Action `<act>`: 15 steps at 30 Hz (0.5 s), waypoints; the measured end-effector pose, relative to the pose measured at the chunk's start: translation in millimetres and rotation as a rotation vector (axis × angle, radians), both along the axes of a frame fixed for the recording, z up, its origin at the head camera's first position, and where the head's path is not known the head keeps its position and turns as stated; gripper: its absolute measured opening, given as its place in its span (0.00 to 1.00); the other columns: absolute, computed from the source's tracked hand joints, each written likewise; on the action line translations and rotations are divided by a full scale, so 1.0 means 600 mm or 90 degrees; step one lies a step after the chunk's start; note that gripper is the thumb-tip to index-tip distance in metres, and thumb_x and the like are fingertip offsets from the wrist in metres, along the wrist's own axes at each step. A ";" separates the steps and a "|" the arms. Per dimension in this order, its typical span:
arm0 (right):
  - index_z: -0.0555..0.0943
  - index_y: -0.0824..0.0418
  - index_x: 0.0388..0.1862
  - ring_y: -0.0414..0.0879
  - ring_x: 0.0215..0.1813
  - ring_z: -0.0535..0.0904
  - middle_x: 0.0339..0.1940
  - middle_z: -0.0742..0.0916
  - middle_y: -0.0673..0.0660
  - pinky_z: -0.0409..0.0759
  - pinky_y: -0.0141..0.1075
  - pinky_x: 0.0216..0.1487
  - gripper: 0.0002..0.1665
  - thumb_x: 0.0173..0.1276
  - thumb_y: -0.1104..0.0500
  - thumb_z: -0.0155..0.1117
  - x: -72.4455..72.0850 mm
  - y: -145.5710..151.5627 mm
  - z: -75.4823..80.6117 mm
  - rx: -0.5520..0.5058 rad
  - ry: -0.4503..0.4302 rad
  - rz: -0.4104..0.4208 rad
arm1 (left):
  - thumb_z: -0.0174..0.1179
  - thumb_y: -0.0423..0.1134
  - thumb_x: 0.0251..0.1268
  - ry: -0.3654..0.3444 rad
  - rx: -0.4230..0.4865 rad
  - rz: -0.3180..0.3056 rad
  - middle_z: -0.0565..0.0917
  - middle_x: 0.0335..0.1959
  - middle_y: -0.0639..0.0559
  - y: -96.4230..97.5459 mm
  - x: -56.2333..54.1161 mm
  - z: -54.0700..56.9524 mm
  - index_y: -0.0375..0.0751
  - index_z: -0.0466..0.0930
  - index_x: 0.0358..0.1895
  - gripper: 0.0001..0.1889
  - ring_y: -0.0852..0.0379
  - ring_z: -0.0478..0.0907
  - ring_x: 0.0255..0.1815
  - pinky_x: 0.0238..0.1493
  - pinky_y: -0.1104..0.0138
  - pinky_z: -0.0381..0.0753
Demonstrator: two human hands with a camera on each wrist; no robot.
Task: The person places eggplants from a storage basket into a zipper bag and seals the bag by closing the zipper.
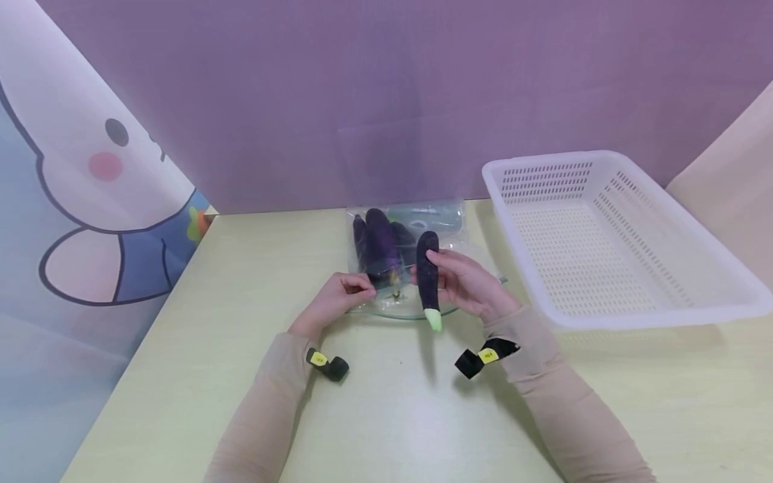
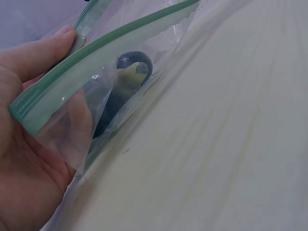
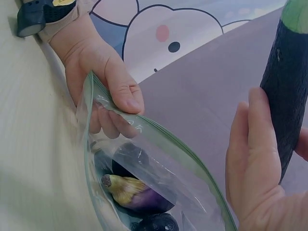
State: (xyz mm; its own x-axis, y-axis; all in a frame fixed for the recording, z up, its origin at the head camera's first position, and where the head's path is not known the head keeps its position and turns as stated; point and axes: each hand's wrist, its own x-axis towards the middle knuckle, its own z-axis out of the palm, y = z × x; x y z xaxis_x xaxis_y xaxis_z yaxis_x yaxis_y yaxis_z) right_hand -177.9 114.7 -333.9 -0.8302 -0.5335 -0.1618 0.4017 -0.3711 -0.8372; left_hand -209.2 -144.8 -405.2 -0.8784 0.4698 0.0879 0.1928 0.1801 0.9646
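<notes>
My right hand (image 1: 468, 282) holds a dark purple eggplant (image 1: 428, 272) between thumb and fingers. The eggplant stands nearly upright above the table, its pale green end down. My left hand (image 1: 338, 298) pinches the edge of a clear zip bag (image 2: 103, 50) with a green seal. In the right wrist view the bag's mouth gapes, and the left fingers show through the plastic. Inside lie several eggplants (image 1: 379, 235); one has a yellowish-green stem end (image 3: 126, 190) pointing toward the opening. The held eggplant (image 3: 287, 82) is outside the bag, to its right.
A white perforated plastic basket (image 1: 658, 312) stands on the pale table (image 1: 386, 416) to the right. Behind the bag rises a purple backdrop (image 1: 290, 107). A cartoon-print cloth (image 1: 66, 349) hangs at the left.
</notes>
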 end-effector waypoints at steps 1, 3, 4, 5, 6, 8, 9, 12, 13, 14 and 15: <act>0.54 0.72 0.64 0.43 0.37 0.84 0.34 0.85 0.53 0.84 0.32 0.38 0.24 0.78 0.58 0.41 0.001 0.001 -0.001 0.009 0.006 0.004 | 0.59 0.23 0.58 0.000 0.002 0.000 0.79 0.28 0.63 0.000 0.000 0.000 0.17 0.77 0.38 0.08 0.65 0.73 0.31 0.34 0.76 0.74; 0.50 0.75 0.68 0.43 0.38 0.84 0.35 0.84 0.53 0.84 0.33 0.38 0.30 0.77 0.57 0.42 0.003 0.001 -0.001 0.027 0.012 0.011 | 0.60 0.23 0.58 0.002 0.005 -0.003 0.79 0.28 0.63 0.001 0.001 0.001 0.17 0.77 0.38 0.08 0.65 0.73 0.31 0.33 0.76 0.74; 0.48 0.75 0.69 0.43 0.38 0.84 0.36 0.84 0.53 0.84 0.33 0.38 0.32 0.77 0.57 0.42 0.005 0.002 -0.001 0.035 0.017 0.017 | 0.60 0.23 0.58 0.002 0.006 -0.004 0.79 0.28 0.63 0.001 0.001 0.001 0.17 0.77 0.38 0.08 0.65 0.73 0.31 0.33 0.75 0.74; 0.47 0.76 0.70 0.43 0.38 0.84 0.36 0.84 0.53 0.84 0.33 0.39 0.34 0.77 0.57 0.43 0.006 0.002 -0.002 0.043 0.020 0.023 | 0.60 0.23 0.58 0.001 0.005 -0.003 0.79 0.28 0.63 0.001 0.001 0.001 0.17 0.78 0.38 0.08 0.65 0.73 0.30 0.33 0.75 0.74; 0.45 0.76 0.71 0.43 0.39 0.84 0.36 0.83 0.53 0.84 0.34 0.39 0.35 0.77 0.56 0.43 0.007 0.002 -0.002 0.051 0.023 0.029 | 0.60 0.23 0.58 0.000 0.005 -0.003 0.79 0.28 0.63 0.001 0.001 0.001 0.17 0.78 0.38 0.08 0.65 0.73 0.30 0.33 0.75 0.74; 0.45 0.75 0.71 0.43 0.40 0.84 0.37 0.83 0.53 0.84 0.35 0.38 0.35 0.77 0.56 0.43 0.008 0.002 -0.003 0.062 0.026 0.040 | 0.60 0.25 0.58 -0.003 0.001 -0.001 0.80 0.28 0.62 0.001 0.001 0.001 0.17 0.78 0.38 0.09 0.65 0.74 0.31 0.34 0.75 0.74; 0.45 0.75 0.71 0.43 0.40 0.84 0.37 0.83 0.53 0.84 0.35 0.38 0.35 0.77 0.57 0.43 0.009 0.001 -0.003 0.068 0.028 0.044 | 0.61 0.25 0.58 -0.003 -0.001 0.000 0.80 0.29 0.61 0.001 0.001 0.001 0.18 0.78 0.38 0.09 0.65 0.74 0.31 0.34 0.75 0.74; 0.51 0.73 0.69 0.43 0.40 0.85 0.37 0.84 0.53 0.84 0.35 0.37 0.30 0.77 0.58 0.43 0.011 -0.002 -0.004 0.077 0.031 0.061 | 0.62 0.28 0.59 -0.007 -0.005 0.004 0.81 0.30 0.58 -0.001 -0.001 0.000 0.19 0.78 0.38 0.11 0.64 0.74 0.31 0.34 0.75 0.74; 0.53 0.71 0.67 0.44 0.40 0.85 0.37 0.85 0.53 0.84 0.35 0.37 0.28 0.76 0.58 0.44 0.012 -0.003 -0.005 0.079 0.033 0.069 | 0.62 0.29 0.59 -0.009 -0.007 0.005 0.81 0.30 0.58 -0.001 -0.001 -0.001 0.19 0.79 0.38 0.11 0.64 0.75 0.31 0.34 0.75 0.74; 0.55 0.70 0.66 0.44 0.39 0.85 0.36 0.85 0.53 0.84 0.35 0.37 0.25 0.76 0.58 0.43 0.013 -0.005 -0.005 0.080 0.038 0.079 | 0.62 0.29 0.59 -0.011 -0.009 0.007 0.81 0.30 0.57 -0.001 -0.002 0.000 0.19 0.79 0.38 0.11 0.64 0.75 0.31 0.34 0.75 0.74; 0.57 0.69 0.64 0.44 0.39 0.85 0.36 0.86 0.54 0.84 0.35 0.37 0.23 0.76 0.59 0.44 0.014 -0.006 -0.005 0.081 0.039 0.087 | 0.62 0.29 0.59 -0.012 -0.010 0.008 0.81 0.30 0.57 -0.002 -0.002 0.000 0.20 0.79 0.38 0.11 0.64 0.75 0.31 0.33 0.75 0.74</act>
